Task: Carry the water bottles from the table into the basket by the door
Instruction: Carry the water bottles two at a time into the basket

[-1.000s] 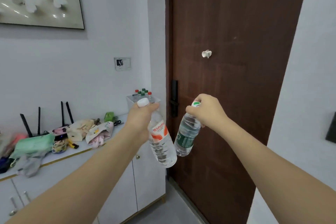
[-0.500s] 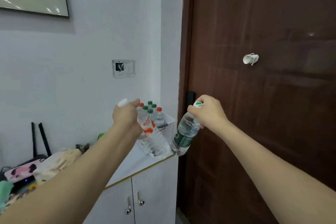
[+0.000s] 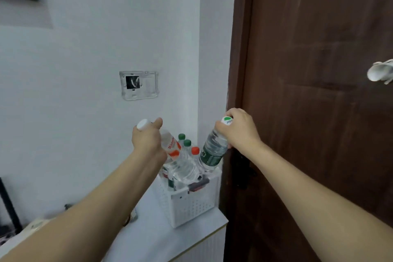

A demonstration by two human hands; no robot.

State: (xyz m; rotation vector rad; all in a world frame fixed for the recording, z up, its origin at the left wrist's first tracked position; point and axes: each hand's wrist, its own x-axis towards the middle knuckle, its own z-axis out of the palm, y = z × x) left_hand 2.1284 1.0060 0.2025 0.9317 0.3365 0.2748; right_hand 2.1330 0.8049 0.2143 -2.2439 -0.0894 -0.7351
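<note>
Your left hand (image 3: 146,142) grips a red-labelled bottle (image 3: 177,158) by its neck, tilted over the white basket (image 3: 192,203). Your right hand (image 3: 238,132) holds a green-labelled bottle (image 3: 212,151) by its cap above the basket's door-side corner. The basket holds capped bottles (image 3: 187,143).

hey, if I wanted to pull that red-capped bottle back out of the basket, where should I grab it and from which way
Probably by the neck just under the red cap, coming straight down from above. The red-capped bottle stands upright in the white basket, packed among green-capped bottles, so only its top is exposed. Both hands hold bottles over it; clear those first.
</note>
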